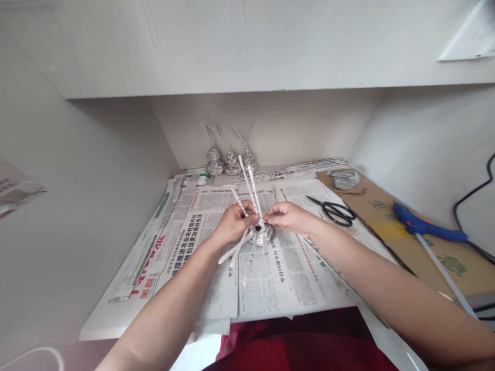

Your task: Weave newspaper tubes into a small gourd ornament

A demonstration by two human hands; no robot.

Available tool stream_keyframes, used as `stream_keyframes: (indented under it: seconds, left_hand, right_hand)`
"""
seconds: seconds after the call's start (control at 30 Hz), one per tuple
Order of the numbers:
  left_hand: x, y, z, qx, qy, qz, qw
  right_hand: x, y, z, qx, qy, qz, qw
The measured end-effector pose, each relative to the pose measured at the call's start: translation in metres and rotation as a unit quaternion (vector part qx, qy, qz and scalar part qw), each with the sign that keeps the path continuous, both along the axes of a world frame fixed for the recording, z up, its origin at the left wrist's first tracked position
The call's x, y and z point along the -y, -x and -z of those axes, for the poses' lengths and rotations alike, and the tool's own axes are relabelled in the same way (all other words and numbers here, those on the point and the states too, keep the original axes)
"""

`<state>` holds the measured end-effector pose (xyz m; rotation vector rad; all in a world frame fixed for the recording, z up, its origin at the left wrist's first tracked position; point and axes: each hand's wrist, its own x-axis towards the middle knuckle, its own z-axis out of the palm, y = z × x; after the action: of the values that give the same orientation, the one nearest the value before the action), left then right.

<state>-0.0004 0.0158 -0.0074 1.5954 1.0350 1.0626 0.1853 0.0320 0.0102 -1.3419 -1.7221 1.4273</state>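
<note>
Between my hands is a small round piece woven from rolled newspaper strips (260, 238), with several loose strips sticking out of it upward and toward me. A dark opening shows at its top. My left hand (236, 221) is closed, thumb and fingers pinching the piece at the base of its strips on the left. My right hand (286, 215) is closed too, its fingertips pinched at the right side of the opening. A long paper strip (320, 257) runs from near that hand under my right forearm. The exact strip in each pinch is partly hidden by the fingers.
Newspaper sheets (209, 247) cover the table. Black scissors (336, 210) lie to the right, beside cardboard (381, 216) bearing a blue glue gun (425, 225) and a crumpled cloth (345, 179). Three woven gourd shapes (231, 164) and rolled paper sticks (301, 169) are by the back wall.
</note>
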Motion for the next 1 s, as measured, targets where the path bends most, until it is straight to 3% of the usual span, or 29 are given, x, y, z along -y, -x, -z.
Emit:
stream_keyframes:
  seconds: [0.27,0.4,0.57,1.0]
  left_hand:
    - [0.000,-0.002,0.000,0.008,0.001,0.008,1.000]
    - [0.002,-0.002,-0.004,0.002,-0.030,0.008,1.000]
    - [0.005,-0.004,-0.004,0.017,0.011,0.020,1.000]
    - [0.004,-0.004,-0.004,0.016,0.052,-0.030,0.998]
  right_hand:
    - [0.001,-0.004,0.001,-0.001,-0.016,-0.011,1.000]
    - [0.004,-0.005,-0.004,-0.008,0.014,-0.004,1.000]
    - [0.006,-0.005,-0.010,0.010,0.069,-0.009,0.998]
    - [0.010,0.000,-0.003,0.079,-0.136,-0.025,0.987]
